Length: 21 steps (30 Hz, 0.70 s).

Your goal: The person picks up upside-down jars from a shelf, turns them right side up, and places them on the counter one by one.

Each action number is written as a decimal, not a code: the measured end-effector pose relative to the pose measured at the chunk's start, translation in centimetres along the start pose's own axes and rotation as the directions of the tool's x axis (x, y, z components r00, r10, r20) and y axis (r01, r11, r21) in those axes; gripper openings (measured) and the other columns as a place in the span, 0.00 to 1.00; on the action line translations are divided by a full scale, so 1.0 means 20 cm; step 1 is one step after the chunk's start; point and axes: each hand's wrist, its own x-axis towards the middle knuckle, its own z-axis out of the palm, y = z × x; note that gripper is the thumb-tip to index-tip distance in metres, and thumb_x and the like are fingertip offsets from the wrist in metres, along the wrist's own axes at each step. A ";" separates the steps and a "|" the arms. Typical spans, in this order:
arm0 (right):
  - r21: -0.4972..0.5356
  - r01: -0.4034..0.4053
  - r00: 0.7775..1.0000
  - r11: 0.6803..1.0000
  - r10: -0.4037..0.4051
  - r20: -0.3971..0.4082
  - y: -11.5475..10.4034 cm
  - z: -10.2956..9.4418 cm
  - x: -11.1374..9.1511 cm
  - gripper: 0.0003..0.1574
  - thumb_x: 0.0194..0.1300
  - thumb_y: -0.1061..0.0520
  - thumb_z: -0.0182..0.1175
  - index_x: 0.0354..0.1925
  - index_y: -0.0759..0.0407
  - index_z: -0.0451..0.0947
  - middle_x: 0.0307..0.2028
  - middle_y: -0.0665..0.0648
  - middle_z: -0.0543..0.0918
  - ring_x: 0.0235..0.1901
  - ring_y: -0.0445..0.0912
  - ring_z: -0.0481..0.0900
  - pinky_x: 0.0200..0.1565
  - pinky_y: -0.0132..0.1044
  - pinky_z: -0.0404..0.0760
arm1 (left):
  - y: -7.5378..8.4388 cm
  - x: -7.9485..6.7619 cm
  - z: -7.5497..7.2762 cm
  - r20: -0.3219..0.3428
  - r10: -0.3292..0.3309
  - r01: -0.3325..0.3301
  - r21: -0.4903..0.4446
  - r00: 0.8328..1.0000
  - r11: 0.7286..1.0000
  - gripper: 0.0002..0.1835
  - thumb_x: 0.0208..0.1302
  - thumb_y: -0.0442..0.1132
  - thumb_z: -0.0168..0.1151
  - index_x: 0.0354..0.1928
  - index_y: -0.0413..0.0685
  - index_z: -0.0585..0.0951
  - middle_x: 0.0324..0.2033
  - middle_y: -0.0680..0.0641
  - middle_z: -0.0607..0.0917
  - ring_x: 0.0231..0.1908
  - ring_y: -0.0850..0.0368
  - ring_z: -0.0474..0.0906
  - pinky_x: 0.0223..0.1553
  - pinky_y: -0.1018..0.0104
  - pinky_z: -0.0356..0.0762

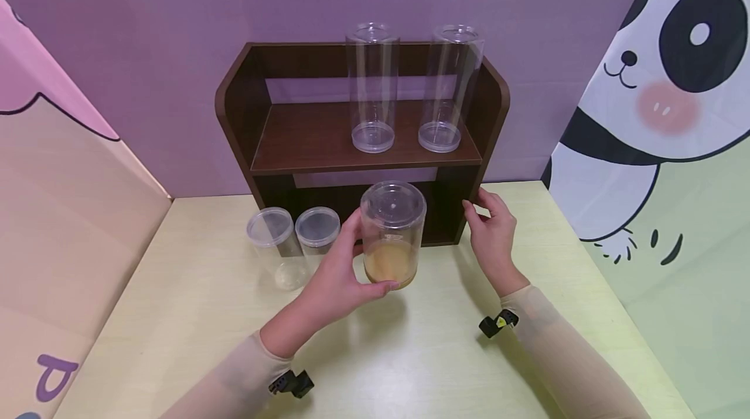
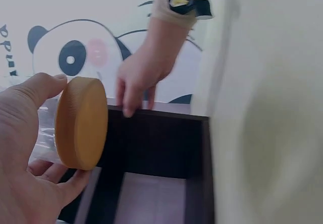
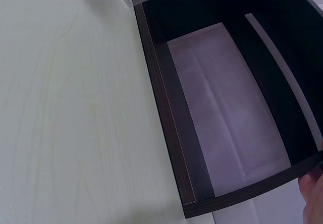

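In the head view my left hand (image 1: 334, 285) grips a clear plastic jar (image 1: 394, 227) upside down, its base facing up, in front of the shelf's lower compartment. The jar's orange screw lid (image 2: 86, 125) shows in the left wrist view, with the thumb on one side and fingers on the other. My right hand (image 1: 495, 237) holds the front edge of the right side panel of a dark brown two-tier shelf (image 1: 328, 160). In the right wrist view only some fingers (image 3: 312, 186) show, at that panel's edge.
Two tall clear cylinders (image 1: 373, 87) stand on the upper tier, towards the right. Left of my left hand, two clear jars with translucent lids, a left one (image 1: 275, 253) and a right one (image 1: 318, 227), stand on the pale wooden table (image 1: 176, 315). Printed cloth walls (image 1: 146, 67) surround the table.
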 end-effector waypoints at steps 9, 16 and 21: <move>-0.007 0.000 1.000 1.000 0.000 0.004 0.00 0.00 0.00 0.17 0.77 0.64 0.70 0.61 0.61 0.89 0.51 0.61 0.90 0.51 0.50 0.88 0.46 0.18 0.83 | -0.10 -0.07 0.06 0.067 -0.050 0.051 -0.017 0.997 0.999 0.68 0.51 0.35 0.91 0.87 0.58 0.54 0.73 0.51 0.74 0.72 0.51 0.73 0.72 0.50 0.80; 0.008 -0.038 0.999 0.999 0.038 0.021 -0.01 -0.01 0.01 0.17 0.76 0.65 0.70 0.60 0.62 0.88 0.52 0.61 0.90 0.51 0.51 0.87 0.47 0.18 0.83 | -0.14 -0.10 0.08 0.089 -0.084 0.085 -0.012 0.993 0.996 0.67 0.51 0.34 0.91 0.87 0.58 0.56 0.74 0.52 0.73 0.74 0.51 0.72 0.70 0.51 0.81; 0.045 -0.081 0.997 0.996 0.080 0.007 -0.04 -0.02 -0.01 0.19 0.76 0.65 0.70 0.62 0.66 0.83 0.55 0.64 0.87 0.55 0.54 0.85 0.51 0.26 0.84 | -0.15 -0.11 0.08 0.088 -0.076 0.077 -0.011 0.993 0.997 0.67 0.50 0.34 0.92 0.87 0.56 0.56 0.75 0.52 0.73 0.74 0.51 0.72 0.71 0.50 0.81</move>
